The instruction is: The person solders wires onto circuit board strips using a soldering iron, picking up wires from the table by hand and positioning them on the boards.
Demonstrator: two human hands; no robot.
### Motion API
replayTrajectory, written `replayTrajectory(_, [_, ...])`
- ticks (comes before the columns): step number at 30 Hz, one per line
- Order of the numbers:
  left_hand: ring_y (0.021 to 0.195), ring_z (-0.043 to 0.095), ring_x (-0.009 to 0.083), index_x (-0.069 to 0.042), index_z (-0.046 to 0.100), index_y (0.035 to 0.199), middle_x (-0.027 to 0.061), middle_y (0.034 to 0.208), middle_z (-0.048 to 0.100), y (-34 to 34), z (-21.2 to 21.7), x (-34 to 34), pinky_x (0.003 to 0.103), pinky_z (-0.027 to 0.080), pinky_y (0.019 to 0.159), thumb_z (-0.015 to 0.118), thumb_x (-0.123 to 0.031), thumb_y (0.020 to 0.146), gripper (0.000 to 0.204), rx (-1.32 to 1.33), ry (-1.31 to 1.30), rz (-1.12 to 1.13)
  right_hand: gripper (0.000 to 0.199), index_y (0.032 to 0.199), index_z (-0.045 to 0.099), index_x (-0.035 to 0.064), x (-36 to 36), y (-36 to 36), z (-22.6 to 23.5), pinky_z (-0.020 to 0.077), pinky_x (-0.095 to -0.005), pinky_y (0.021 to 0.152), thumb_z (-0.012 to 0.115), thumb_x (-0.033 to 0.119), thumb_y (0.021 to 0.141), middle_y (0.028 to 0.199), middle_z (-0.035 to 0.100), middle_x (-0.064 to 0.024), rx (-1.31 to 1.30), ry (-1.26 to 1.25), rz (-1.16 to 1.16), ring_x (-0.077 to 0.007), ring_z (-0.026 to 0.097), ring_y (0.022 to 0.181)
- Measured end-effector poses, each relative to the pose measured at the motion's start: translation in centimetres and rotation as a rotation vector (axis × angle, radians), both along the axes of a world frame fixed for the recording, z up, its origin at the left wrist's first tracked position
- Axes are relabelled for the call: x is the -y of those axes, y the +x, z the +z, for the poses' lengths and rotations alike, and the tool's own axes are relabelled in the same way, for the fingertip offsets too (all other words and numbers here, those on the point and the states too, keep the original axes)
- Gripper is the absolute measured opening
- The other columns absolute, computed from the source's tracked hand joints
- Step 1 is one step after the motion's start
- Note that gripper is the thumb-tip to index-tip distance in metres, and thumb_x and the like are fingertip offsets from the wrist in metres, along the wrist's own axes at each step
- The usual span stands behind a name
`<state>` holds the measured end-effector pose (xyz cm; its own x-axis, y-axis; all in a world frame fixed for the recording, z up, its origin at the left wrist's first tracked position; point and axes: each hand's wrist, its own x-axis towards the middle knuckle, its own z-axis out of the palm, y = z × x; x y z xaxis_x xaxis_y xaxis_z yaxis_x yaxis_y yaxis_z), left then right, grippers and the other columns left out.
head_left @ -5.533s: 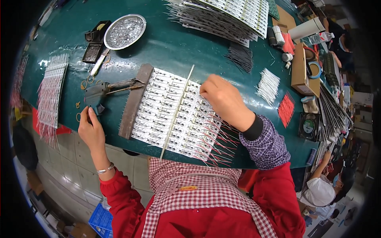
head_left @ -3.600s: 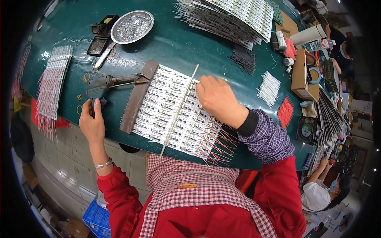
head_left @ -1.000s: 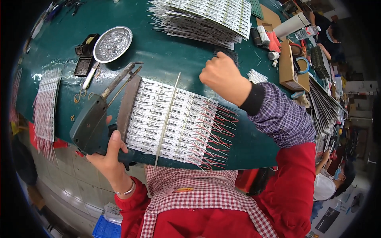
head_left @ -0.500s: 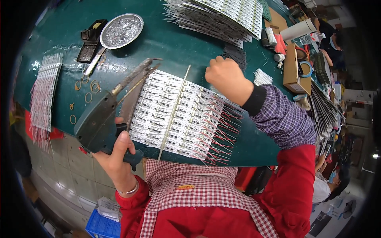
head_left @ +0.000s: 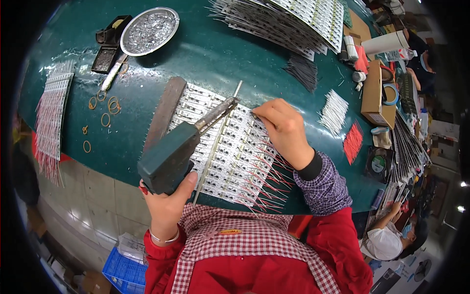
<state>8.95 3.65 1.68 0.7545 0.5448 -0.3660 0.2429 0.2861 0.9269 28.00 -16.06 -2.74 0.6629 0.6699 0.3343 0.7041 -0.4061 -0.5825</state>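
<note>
My left hand (head_left: 167,208) grips a dark green soldering gun (head_left: 169,157), its metal tip reaching over a white panel of small circuit boards (head_left: 237,157). Thumb and fingers of my right hand (head_left: 286,132) are pinched together at the panel's upper right edge, near the tip; what they hold is too small to make out. Red and white wires (head_left: 264,183) stick out from the panel's right side. Across the panel lies a thin metal rod (head_left: 208,169), and along its left edge rests a dark bar (head_left: 164,112), partly behind the gun.
Beyond my right hand lie black wires (head_left: 301,72), white wires (head_left: 334,112) and red wires (head_left: 352,142). A metal bowl (head_left: 126,45), rubber bands (head_left: 105,119) and a wired panel (head_left: 53,108) are on the left. Stacked panels (head_left: 279,24) stand at the back, a cardboard box (head_left: 374,93) at right.
The soldering gun has swung right and down over the panel, uncovering the dark bar. My right hand has gone from a loose fist near the black wires to a pinch at the panel's edge.
</note>
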Motion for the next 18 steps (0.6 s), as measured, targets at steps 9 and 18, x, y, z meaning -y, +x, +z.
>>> replayTrajectory(9, [0.084, 0.065, 0.0136, 0.003, 0.068, 0.106, 0.0069, 0.099, 0.07, 0.4, -0.9, 1.0, 0.028, 0.051, 0.075, 0.081, -0.003, 0.078, 0.032, -0.025, 0.231, -0.112, 0.034, 0.096, 0.065, 0.0015, 0.1, -0.5, -0.3, 0.0525, -0.0373, 0.068, 0.062, -0.011, 0.065, 0.091, 0.06, -0.01, 0.101, -0.072, 0.014, -0.0284, 0.061, 0.084])
replayTrajectory(18, [0.09, 0.061, 0.0135, 0.002, 0.057, 0.111, 0.0083, 0.104, 0.064, -0.6, -2.4, 1.3, 0.027, 0.046, 0.082, 0.083, -0.007, 0.078, 0.043, -0.044, 0.353, -0.231, 0.03, 0.096, 0.063, -0.0001, -0.1, -1.0, -0.2, 0.0527, -0.0367, 0.066, 0.062, -0.009, 0.068, 0.094, 0.059, -0.0108, 0.127, -0.109, -0.001, -0.0278, 0.061, 0.084])
